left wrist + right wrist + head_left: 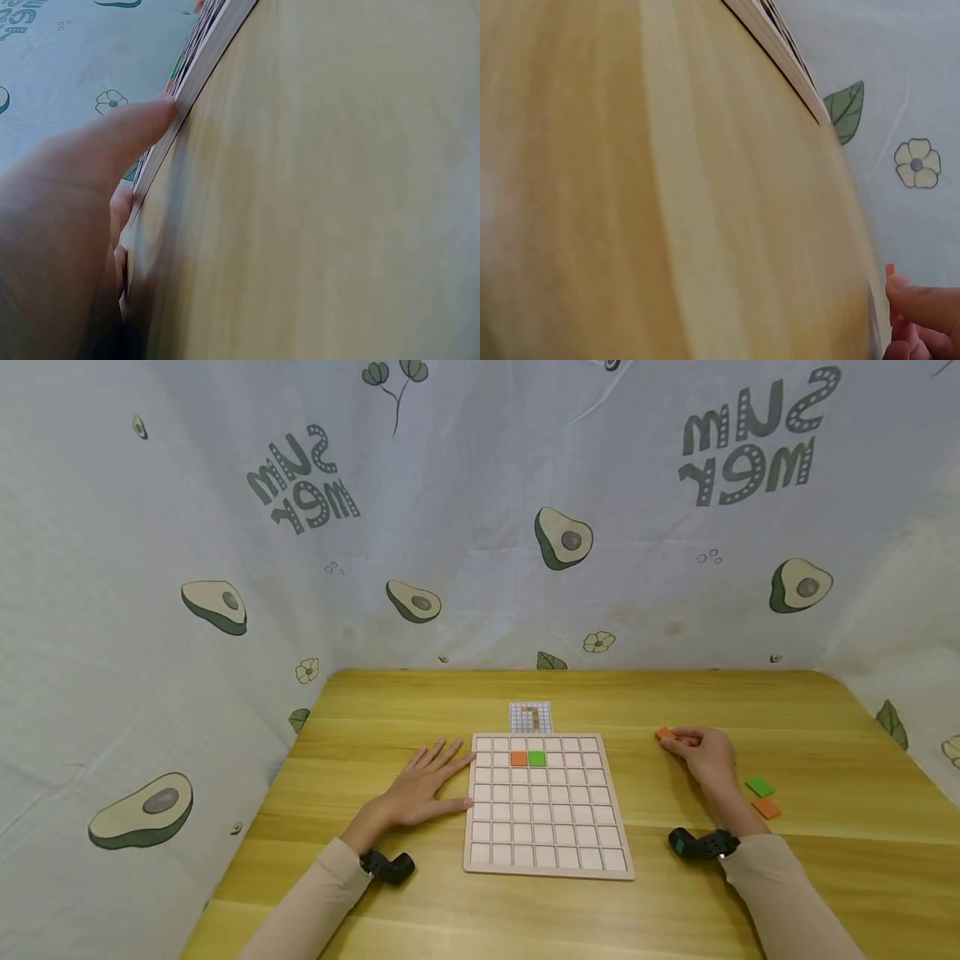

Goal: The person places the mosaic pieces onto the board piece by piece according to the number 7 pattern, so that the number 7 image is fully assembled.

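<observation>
A pale wooden grid board (551, 874) lies on the table, with an orange square tile (519, 759) and a green square tile (537, 759) side by side in its second row from the back. My left hand (423, 789) rests with spread fingers at the board's left edge; in the left wrist view the thumb (142, 124) touches that edge. To the right of the board, my right hand (705, 756) pinches another orange tile (665, 735) between thumb and fingers. The right wrist view shows only a sliver of this held tile (890, 270).
Behind the board lies a small printed pattern card (530, 717). A loose green tile (760, 787) and a loose orange tile (767, 808) lie right of my right wrist. A printed cloth (480, 543) hangs behind the wooden table (420, 902).
</observation>
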`<action>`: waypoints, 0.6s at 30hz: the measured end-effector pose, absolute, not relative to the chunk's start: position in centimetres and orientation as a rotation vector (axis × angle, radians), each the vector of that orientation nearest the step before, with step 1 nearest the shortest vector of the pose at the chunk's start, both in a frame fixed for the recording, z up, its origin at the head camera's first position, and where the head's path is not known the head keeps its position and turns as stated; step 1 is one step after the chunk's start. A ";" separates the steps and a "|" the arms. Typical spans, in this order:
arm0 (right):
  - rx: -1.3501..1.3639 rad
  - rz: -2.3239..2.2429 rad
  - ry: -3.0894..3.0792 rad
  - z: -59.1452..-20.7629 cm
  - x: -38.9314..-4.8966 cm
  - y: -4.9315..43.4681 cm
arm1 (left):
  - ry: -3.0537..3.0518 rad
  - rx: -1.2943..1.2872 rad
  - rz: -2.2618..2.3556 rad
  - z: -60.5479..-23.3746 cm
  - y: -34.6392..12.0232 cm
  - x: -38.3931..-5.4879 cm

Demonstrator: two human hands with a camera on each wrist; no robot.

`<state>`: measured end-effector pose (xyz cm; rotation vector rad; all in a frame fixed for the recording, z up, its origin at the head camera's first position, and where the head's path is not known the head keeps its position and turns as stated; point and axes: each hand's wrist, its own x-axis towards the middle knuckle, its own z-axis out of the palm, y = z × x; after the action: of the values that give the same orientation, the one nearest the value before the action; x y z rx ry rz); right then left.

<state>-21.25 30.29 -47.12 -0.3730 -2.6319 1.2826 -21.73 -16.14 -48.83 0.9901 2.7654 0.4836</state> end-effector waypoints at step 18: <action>-0.112 1.260 -2.680 -45.0 -21.0 28.7 | 2.765 0.989 0.469 -48.8 -16.2 -21.9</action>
<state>-21.00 28.68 -44.97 -0.1120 -2.6797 1.2599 -21.85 -16.20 -48.83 0.9886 2.7655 0.4686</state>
